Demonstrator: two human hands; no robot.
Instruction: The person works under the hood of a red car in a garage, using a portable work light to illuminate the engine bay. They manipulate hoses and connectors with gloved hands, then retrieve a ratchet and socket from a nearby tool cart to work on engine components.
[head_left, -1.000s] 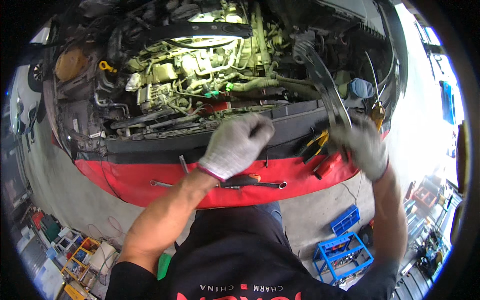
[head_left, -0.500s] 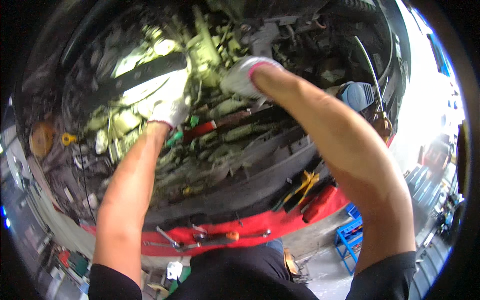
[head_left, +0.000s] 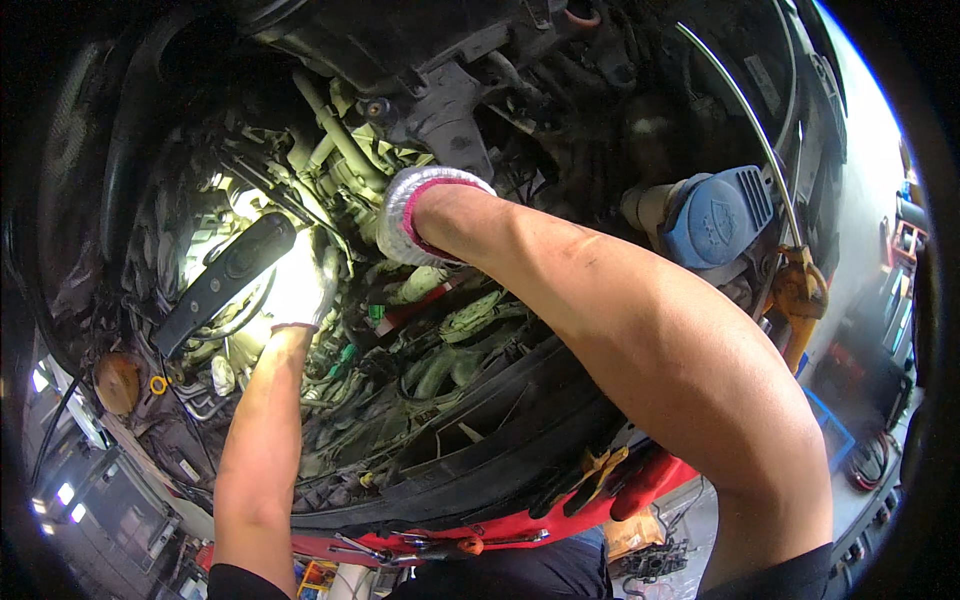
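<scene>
Both my hands reach deep into a car's engine bay in white knit gloves. My left hand (head_left: 303, 285) is beside a black bar-shaped work light (head_left: 225, 280), washed out by its glare. Its fingers are lost in the brightness, so any grip is unclear. My right hand (head_left: 415, 215), with a pink cuff, lies against the engine next to a pale metal pipe (head_left: 335, 130). Its fingers point down and away, hidden behind the glove's back. Between the hands and the front edge are a red part (head_left: 415, 308) and a green connector (head_left: 345, 355).
Blue washer-fluid cap (head_left: 720, 218) and a thin metal rod (head_left: 735, 90) stand right of my right forearm. Along the red front edge lie yellow-handled pliers (head_left: 598, 475), a red-handled tool (head_left: 650, 485) and several wrenches (head_left: 365, 548). A yellow dipstick ring (head_left: 159, 385) sits at left.
My view has leaned closer and shifted over the engine bay. Both gloved hands now appear further left in the picture, still down among the engine parts.
</scene>
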